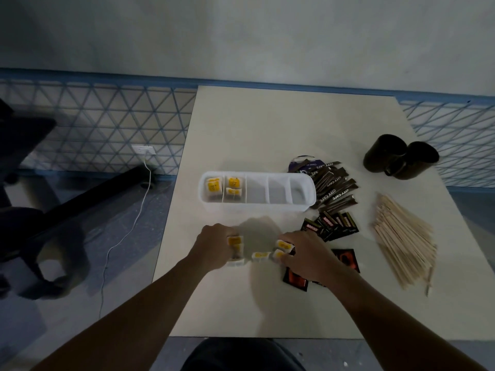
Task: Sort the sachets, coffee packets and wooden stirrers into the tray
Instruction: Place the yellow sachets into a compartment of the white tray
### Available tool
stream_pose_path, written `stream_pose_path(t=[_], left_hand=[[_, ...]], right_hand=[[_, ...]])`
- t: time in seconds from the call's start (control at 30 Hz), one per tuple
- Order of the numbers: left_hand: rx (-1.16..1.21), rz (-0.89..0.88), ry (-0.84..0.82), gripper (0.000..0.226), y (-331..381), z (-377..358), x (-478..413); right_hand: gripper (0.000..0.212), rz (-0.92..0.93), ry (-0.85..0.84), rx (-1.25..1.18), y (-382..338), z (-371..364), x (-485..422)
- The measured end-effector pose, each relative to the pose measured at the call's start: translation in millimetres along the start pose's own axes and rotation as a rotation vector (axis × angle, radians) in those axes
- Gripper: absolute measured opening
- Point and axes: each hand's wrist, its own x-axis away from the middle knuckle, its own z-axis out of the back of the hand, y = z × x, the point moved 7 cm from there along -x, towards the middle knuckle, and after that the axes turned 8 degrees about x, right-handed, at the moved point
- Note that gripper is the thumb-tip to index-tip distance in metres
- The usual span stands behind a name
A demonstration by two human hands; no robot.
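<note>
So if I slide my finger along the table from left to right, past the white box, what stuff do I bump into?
White tray → brown City Cafe sticks → pile of wooden stirrers. The two dark mugs sit farther back, over the gap between sticks and stirrers, so they have no clear place in the order.

Tray (257,207): translucent white plastic, smooth, is being shown.
Stirrers (404,241): pale bare wood, matt.
Coffee packets (332,227): black foil-like film, glossy.
Stick packets (334,188): brown, slight sheen.
Sachets (261,255): white paper, yellow labels.
Counter (267,135): cream, smooth, matt.
Mugs (399,158): dark, faintly glossy.
</note>
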Motion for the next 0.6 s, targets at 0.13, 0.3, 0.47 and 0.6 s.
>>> stream_pose_path(t=[0.13,0.3,0.47,0.6], left_hand=[[0.031,0.011,0.090,0.031,0.5,-1.8,0.2],[0.017,0.013,0.168,0.020,0.2,4.1,-0.5],[0.013,0.004,0.194,0.015,4.7,26.3,-3.1],[0.079,-0.009,0.233,0.012,12.2,55.9,-7.7]], right_hand=[[0.023,0.010,0.011,-0.011,0.0,-4.8,-6.6],[0.012,0.013,0.065,0.007,3.1,0.2,-11.9],[0.013,0.029,0.119,-0.009,1.0,23.4,-15.3],[0.012,0.090,0.206,-0.023,-10.1,53.6,-19.6]])
